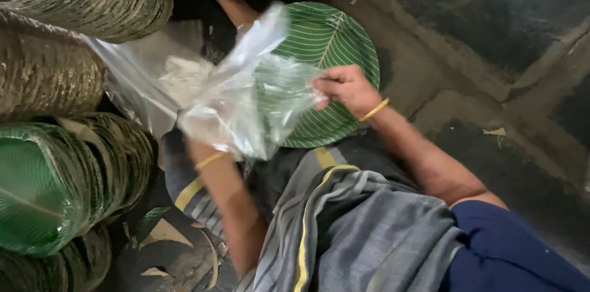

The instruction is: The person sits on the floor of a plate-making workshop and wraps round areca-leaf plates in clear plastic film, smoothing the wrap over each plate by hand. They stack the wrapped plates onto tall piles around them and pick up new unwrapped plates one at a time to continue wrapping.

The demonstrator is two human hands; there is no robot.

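While gripped by right hand [346,88], clear bag [246,105] slanting lower-left to upper-right.

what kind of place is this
Probably a small workshop that makes or packs disposable plates: tall stacks of green leaf-print paper plates crowd a bare concrete floor, and the hands hold a clear plastic bag.

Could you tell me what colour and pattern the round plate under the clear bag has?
Green plate with thin pale stripes, leaf-like; head view.

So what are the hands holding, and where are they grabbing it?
Both hold a clear plastic bag: right hand pinches its edge; left hand is hidden behind it.
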